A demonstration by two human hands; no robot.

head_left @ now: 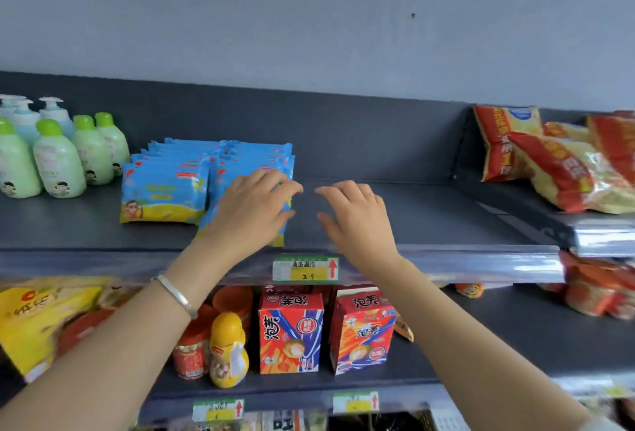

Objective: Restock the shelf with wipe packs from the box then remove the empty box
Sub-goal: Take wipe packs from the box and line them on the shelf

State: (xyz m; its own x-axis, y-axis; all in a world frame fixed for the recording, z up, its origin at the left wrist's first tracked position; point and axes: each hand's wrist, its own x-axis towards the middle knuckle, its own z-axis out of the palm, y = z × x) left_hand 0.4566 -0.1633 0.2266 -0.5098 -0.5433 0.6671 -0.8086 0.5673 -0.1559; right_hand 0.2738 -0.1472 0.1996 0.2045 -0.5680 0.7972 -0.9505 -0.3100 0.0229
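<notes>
Shelf level, head view.

- Left hand (252,210): laid across the front wipe pack of the right-hand row. Fingers (288,186) loosely bent and spread, tips reaching past the pack's right edge; thumb seen lower on the same edge. No closed grip is seen; whether the pack is actually touched cannot be told. A silver bracelet (175,295) is worn at the wrist.
- Right hand (357,221): held above the bare shelf (446,210), fingers (330,190) relaxed and slightly curled, nothing held. Its fingertips point toward those of the left hand, a small gap between them. A ring (369,195) is seen on one finger.
- Wipe packs (164,191): blue and yellow, stood on edge in two rows running front to back. One row lies under and behind the left fingers, the other just to the left of them.
- Green-capped bottles (58,162) are grouped further left of the packs.
- Red and yellow snack bags (549,162) are piled well to the right of the right fingers.
- A price tag (305,269) is fixed on the shelf edge, below and between the two hands.
- Red cartons (290,332) stand on the lower shelf beneath the hands.
</notes>
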